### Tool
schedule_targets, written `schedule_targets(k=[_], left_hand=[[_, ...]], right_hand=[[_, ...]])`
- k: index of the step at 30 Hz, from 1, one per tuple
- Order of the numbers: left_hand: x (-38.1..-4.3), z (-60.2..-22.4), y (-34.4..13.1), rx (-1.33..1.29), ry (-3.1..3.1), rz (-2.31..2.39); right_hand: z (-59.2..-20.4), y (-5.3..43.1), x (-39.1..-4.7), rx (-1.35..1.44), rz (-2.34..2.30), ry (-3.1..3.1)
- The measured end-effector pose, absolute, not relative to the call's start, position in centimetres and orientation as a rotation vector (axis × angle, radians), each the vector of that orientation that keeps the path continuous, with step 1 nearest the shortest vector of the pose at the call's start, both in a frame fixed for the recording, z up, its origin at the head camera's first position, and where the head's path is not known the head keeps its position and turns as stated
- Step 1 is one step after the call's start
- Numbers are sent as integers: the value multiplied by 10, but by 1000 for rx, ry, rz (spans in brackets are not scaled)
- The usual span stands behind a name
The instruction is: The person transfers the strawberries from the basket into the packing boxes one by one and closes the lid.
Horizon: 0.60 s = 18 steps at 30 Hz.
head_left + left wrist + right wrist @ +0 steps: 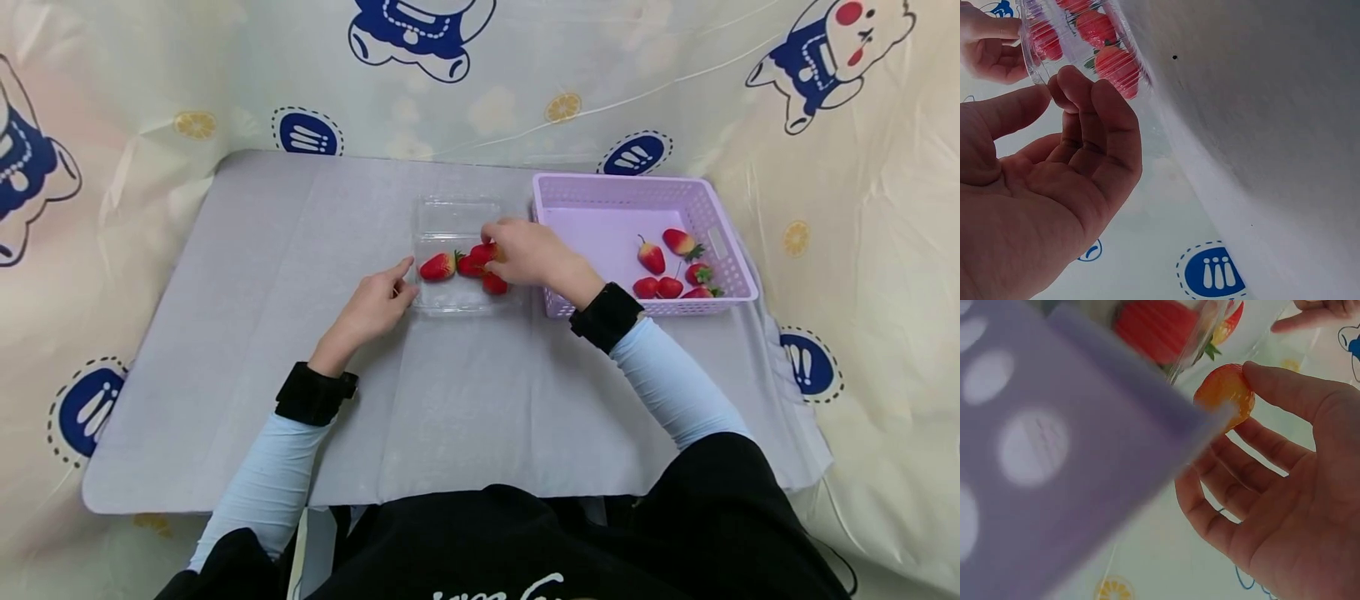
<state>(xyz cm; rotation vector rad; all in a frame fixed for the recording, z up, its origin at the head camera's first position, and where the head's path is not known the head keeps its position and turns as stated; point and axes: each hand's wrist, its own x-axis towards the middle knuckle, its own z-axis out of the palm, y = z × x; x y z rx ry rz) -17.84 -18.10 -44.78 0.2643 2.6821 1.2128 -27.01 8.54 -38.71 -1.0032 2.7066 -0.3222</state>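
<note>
A clear plastic box with its lid raised at the back lies on the table with several strawberries in it. My left hand is at the box's left side, thumb and forefinger apart, fingertips resting at the edge. In the left wrist view its other fingers bend loosely, and strawberries show through the clear wall. My right hand reaches over the right part of the box. In the right wrist view its thumb and fingers pinch a red-and-yellow strawberry, partly covered by the basket's blurred rim.
A purple basket stands just right of the box, under the right forearm, with several strawberries in its right half. Grey cloth covers the table. A patterned curtain hangs behind it.
</note>
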Motion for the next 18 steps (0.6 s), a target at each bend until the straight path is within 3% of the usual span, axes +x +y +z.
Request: schedule_targets(k=[18], left_hand=[[-179, -449, -183, 292, 2692, 1223]], right_hand=[[-399, 46, -256, -1221, -380, 2556]])
